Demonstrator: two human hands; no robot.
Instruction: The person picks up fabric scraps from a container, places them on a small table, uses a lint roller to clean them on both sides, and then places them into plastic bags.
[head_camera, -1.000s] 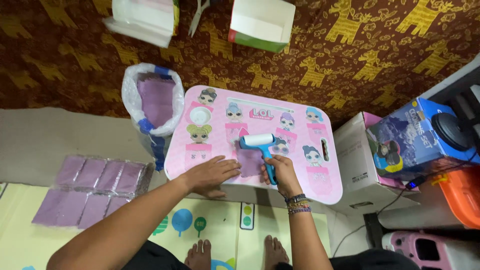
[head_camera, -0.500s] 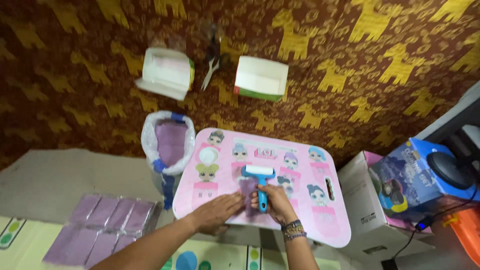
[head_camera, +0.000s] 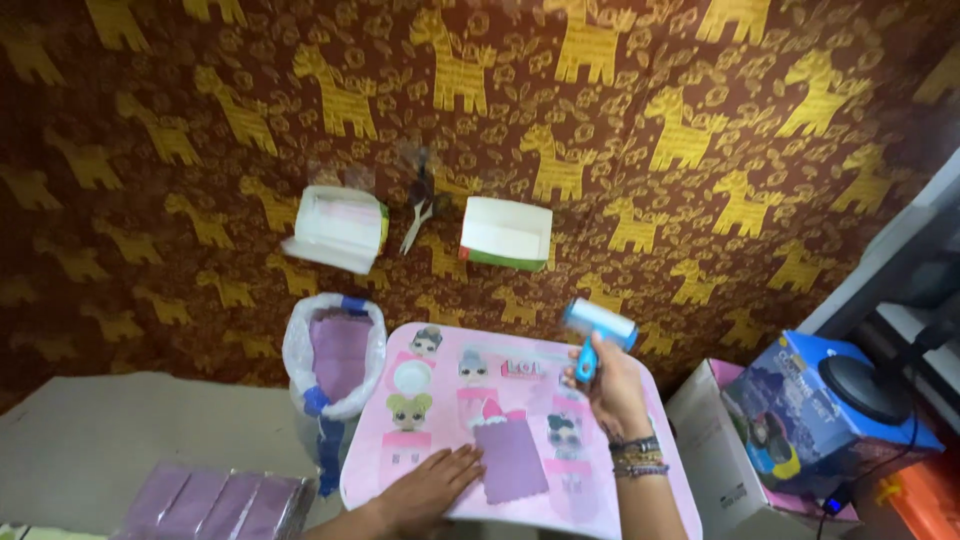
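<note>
Bare forearms, stacked beaded bracelets (head_camera: 634, 457) around the right wrist, no sleeves

The right hand (head_camera: 612, 385) has lifted the blue roller (head_camera: 598, 332) off the purple sheet (head_camera: 510, 461); the sheet now lies uncovered.

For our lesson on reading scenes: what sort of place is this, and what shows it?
Probably a home floor workspace: a low pink cartoon-doll table on a brown horse-patterned floor covering, boxed toys beside it, and a right hand holding a blue roller.
</note>
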